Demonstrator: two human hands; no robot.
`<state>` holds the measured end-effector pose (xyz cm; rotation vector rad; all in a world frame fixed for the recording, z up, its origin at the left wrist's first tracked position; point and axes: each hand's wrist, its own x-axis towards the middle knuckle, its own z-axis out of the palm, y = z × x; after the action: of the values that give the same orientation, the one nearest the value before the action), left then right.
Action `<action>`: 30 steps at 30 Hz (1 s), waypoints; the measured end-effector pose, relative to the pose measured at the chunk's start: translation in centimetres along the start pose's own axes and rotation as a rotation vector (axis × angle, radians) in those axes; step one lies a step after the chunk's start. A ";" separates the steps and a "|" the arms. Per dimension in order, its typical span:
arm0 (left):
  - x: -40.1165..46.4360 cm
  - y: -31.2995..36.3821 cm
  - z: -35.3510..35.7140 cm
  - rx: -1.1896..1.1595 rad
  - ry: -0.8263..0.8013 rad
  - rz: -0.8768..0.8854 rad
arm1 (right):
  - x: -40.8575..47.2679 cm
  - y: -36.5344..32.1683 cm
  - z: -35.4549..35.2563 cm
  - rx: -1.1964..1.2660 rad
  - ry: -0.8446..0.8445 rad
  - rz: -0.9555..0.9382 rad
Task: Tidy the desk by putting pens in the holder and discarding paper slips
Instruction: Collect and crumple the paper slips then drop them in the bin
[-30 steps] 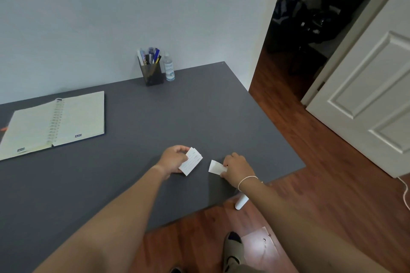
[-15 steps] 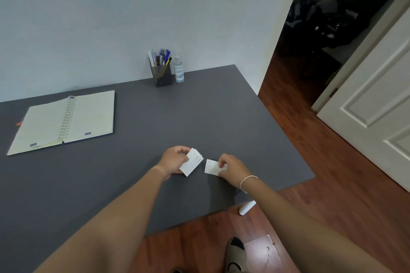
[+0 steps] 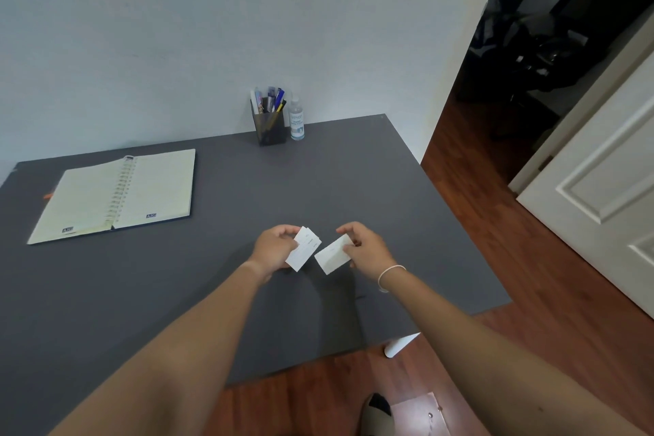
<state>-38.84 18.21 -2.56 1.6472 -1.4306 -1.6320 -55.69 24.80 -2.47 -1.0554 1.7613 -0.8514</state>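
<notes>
Both grips are closed on paper. L hand (image 3: 274,247), centre of frame, pinches a small stack of white slips (image 3: 304,248) between thumb and fingers; the stack is fanned a bit, at least 2 edges showing at its top, tilted w/ its long side running lower-left to upper-right. R hand (image 3: 364,246), just right of centre, grips a single white slip (image 3: 332,255) by its right end, thumb on top, fingers curled behind. That slip is tilted too, its free end pointing down-left toward the stack. The 2 bundles are near each other, narrow gap between, not touching as far as I can tell. Both are held over the grey worktop (image 3: 354,180); shadows of hands and arms fall on the surface below them. Thin white band (image 3: 389,274) on the R wrist.

Pen holder (image 3: 271,127), dark mesh, sits at upper centre of frame against the wall, at the far edge of the worktop, w/ several pens (image 3: 274,101) standing in it: blue, yellow, white, grey ones. Clear sanitizer bottle (image 3: 297,120) stands upright just beside the holder on its right, close, maybe touching, can't tell.

Open spiral notebook (image 3: 116,193) lies flat at left of frame, well apart from the hands, pages blank-looking. Small orange bit (image 3: 47,195) shows at its left edge, too small to id.

Right side of frame: wood floor (image 3: 531,276), white panelled door (image 3: 608,195), dark doorway at upper right. Bottom centre: a foot in a slipper (image 3: 377,412) on the floor under the worktop edge.
</notes>
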 end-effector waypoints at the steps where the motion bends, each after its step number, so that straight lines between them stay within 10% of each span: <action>1: -0.1 0.1 0.0 -0.010 -0.019 -0.005 | 0.0 -0.1 0.1 0.016 0.024 0.003; 30: -1.0 1.2 -0.3 -0.103 -0.336 -0.048 | 0.2 -1.2 2.5 -0.089 0.114 -0.044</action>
<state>-38.84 18.44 -0.98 1.4085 -1.4385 -2.0496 -53.07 23.85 -2.40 -1.1270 1.8921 -0.8820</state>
